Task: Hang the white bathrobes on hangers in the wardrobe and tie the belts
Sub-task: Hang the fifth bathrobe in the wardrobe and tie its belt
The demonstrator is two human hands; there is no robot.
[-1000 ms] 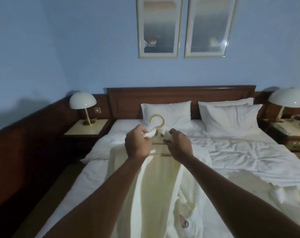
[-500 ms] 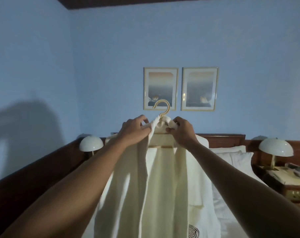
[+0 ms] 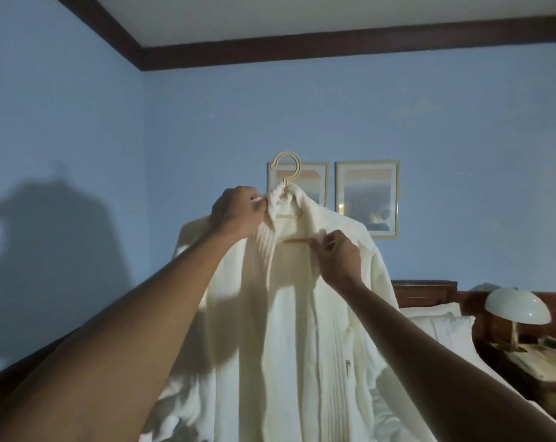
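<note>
White bathrobe (image 3: pixel 289 314) up on its hanger (image 3: pixel 286 173), collar being straightened mid-frame.

Your left hand (image 3: pixel 235 212) pinches the collar beside the hook; your right hand (image 3: pixel 337 260) pinches the lapel at the hanger bar. You look to be settling the robe before carrying it off: no wardrobe shows, and I cannot see the belt. Blue walls, two framed prints (image 3: pixel 334 196) centre, the bed (image 3: pixel 436 320) and a lamp (image 3: pixel 515 306) lower right.
</note>
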